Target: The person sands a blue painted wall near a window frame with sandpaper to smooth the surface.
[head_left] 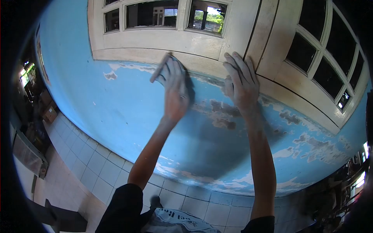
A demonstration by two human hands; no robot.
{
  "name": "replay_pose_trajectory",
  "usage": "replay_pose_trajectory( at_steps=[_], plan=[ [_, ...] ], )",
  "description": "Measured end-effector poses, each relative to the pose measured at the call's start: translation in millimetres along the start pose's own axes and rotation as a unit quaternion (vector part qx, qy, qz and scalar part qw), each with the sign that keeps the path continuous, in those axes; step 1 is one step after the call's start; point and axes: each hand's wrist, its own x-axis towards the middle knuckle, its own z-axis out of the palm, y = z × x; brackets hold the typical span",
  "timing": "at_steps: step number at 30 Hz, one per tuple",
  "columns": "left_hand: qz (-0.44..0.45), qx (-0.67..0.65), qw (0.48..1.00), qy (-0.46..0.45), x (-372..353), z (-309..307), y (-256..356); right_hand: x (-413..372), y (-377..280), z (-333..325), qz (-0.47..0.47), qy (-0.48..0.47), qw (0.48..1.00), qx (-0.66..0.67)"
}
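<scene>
My left hand is pressed to the light blue wall, just below the window frame, with dusty fingers pointing up. Along its left side shows the straight edge of a thin grey sheet, like sandpaper, partly hidden under the fingers. My right hand, also dusty, lies with outstretched fingers across the lower edge of the cream window frame; I see nothing in it. Between and below both hands, the paint is worn to grey and white patches.
A second cream window panel with dark panes stands at the right. Pale tiles cover the floor along the wall's foot. A cardboard box and other items sit at the far left, with a dark piece of furniture at lower left.
</scene>
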Motion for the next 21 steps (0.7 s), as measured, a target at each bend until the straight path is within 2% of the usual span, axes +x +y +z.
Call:
replay_pose_trajectory(
  at_steps=[1,2,3,7,12,13,16,18,19,21],
  plan=[
    [-0.001,0.004,1.000,-0.002,-15.9,3.9,11.3,-0.4,-0.4,0.2,0.006,0.010,1.000,0.000],
    [0.016,0.061,0.988,-0.138,-41.5,8.4,29.4,0.1,-0.6,0.3,0.011,0.021,1.000,-0.001],
    [0.032,0.116,0.956,-0.269,-56.0,12.6,36.0,0.6,0.3,0.2,0.009,0.024,1.000,0.002],
    [0.081,0.111,0.962,-0.235,-55.2,16.5,2.9,-2.3,0.0,2.7,0.012,0.030,0.999,0.011],
    [0.059,0.244,0.957,-0.144,-27.5,19.4,10.1,-0.5,-1.1,0.5,0.026,0.023,0.999,0.019],
    [0.117,0.094,0.956,-0.251,-57.3,15.6,10.7,-0.4,-0.2,0.6,0.022,0.024,0.999,0.018],
    [0.139,0.050,0.966,-0.214,-58.9,10.4,3.9,-1.0,0.2,1.9,0.019,0.031,0.999,0.019],
    [0.047,-0.028,0.998,-0.023,-33.2,3.2,-16.3,-1.5,4.3,1.3,0.019,0.032,0.999,0.015],
    [-0.051,-0.055,0.996,-0.038,-32.3,2.9,-19.8,-0.5,4.9,2.5,0.023,0.051,0.998,0.011],
    [0.053,-0.042,0.997,-0.046,-42.7,23.7,2.3,-2.1,3.3,2.2,0.028,0.060,0.998,0.009]
  ],
)
